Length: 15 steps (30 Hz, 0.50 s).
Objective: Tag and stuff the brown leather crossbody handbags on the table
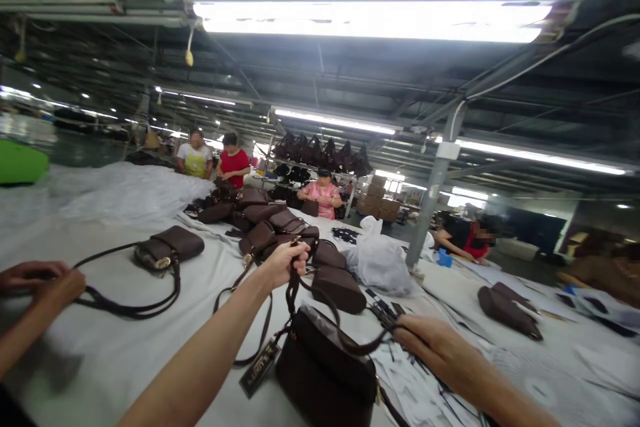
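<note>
A dark brown handbag (325, 373) hangs or stands right in front of me, with clear plastic showing at its top. My left hand (287, 263) is closed round its strap (293, 297), raised above the bag. My right hand (430, 340) pinches another stretch of strap (365, 348) to the right of the bag. A dark hang tag (260, 368) with gold lettering dangles at the bag's left side. Behind my left hand lies a heap of similar brown handbags (260, 213).
At the left, another person's hands (45, 283) hold the strap of a brown bag (173, 250). A white plastic bag (377, 257) and a metal post (435, 193) stand beyond. Paper strips (405, 380) lie at right, with one more bag (507, 310). Several people work farther back.
</note>
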### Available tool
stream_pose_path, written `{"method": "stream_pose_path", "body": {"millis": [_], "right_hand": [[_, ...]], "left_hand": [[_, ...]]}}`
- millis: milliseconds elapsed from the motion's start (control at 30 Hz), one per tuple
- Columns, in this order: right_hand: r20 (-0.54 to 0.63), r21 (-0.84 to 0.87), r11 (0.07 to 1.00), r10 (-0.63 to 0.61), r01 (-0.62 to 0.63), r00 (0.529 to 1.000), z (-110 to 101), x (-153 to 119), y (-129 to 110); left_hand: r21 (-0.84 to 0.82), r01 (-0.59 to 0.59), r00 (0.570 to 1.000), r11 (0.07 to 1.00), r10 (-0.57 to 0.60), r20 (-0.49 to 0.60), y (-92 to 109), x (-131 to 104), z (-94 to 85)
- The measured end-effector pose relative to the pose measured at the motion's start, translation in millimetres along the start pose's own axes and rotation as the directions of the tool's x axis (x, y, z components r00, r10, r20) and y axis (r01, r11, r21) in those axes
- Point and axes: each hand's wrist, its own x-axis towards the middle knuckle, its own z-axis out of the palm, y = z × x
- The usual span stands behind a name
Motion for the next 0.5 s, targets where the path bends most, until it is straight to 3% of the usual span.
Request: {"method": "stream_pose_path", "body": {"millis": [100,200,300,433,500], "right_hand": [[-0.021,-0.185,0.983,-0.001,-0.003,1.000,-13.1,40.9,-41.2],[-0.060,-0.333,0.941,0.040,-0.057,0.997,-17.4,74.3,-67.3],[-0.051,-0.323,0.946,0.022,-0.037,0.998,-17.8,89.7,-76.8],[0.022,-0.106,0.989,-0.100,0.101,0.995,-14.0,92.8,-73.3],[0.001,-0.136,0.988,-0.073,0.073,0.997,-12.6,92.8,-67.7]], "left_hand": [[0.153,0.119,0.978,0.981,-0.142,0.154,-19.9,-2.8,39.5],[0.268,0.166,0.942,0.949,-0.233,0.240,-32.3,-6.5,60.9],[0.341,0.161,0.928,0.926,-0.260,0.267,-29.3,-11.2,58.9],[0.503,0.106,0.897,0.858,-0.300,0.323,-13.3,-20.3,46.7],[0.561,0.080,0.879,0.824,-0.323,0.349,-7.0,-23.7,44.7]]}}
